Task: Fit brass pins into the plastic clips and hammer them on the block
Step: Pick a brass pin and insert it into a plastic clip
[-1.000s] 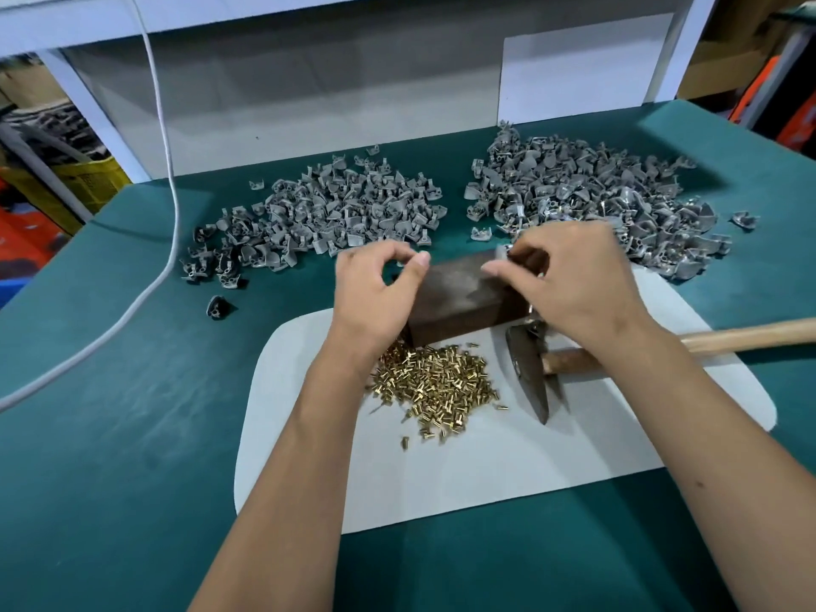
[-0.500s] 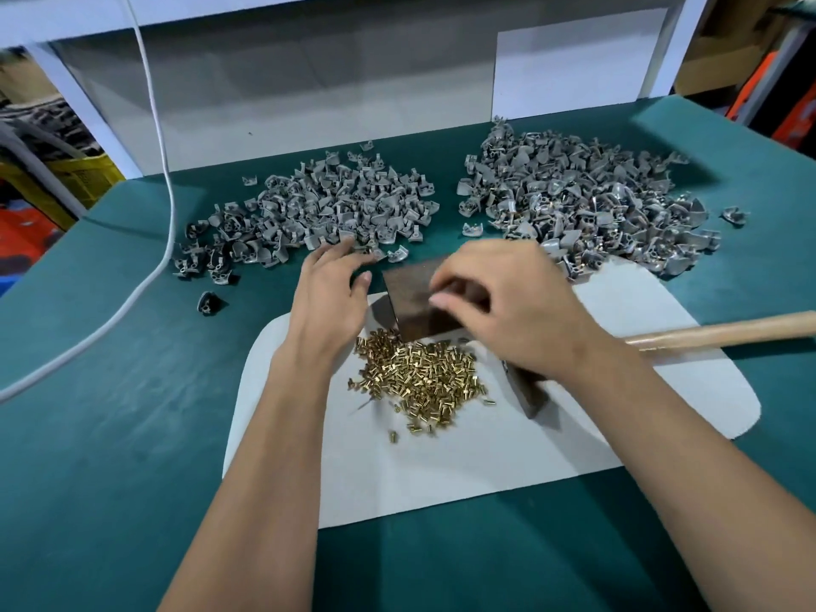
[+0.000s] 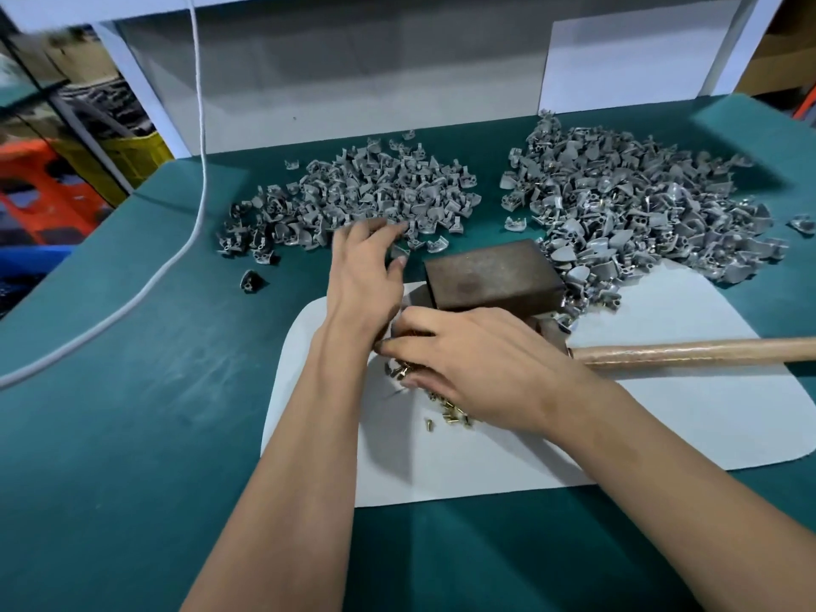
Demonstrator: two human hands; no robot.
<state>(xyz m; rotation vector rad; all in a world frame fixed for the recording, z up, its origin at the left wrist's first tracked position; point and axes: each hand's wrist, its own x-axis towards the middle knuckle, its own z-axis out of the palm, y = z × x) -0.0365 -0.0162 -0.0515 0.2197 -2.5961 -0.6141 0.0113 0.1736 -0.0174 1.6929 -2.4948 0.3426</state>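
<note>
My left hand reaches to the near edge of the left pile of grey plastic clips, fingers spread and touching the clips, with nothing clearly gripped. My right hand lies palm down over the heap of brass pins and hides most of it. Its fingertips are among the pins, and I cannot see whether any pin is pinched. The dark brown block stands just beyond my right hand, nothing on its top. The hammer's wooden handle runs off to the right, its head hidden behind my right hand.
A second, larger pile of grey clips lies right of the block, spilling onto the white mat. One stray clip sits on the green table at left. A white cable hangs down at the left.
My left hand has moved from the block out to the left clip pile. My right hand has left the block's top and dropped onto the brass pins.
</note>
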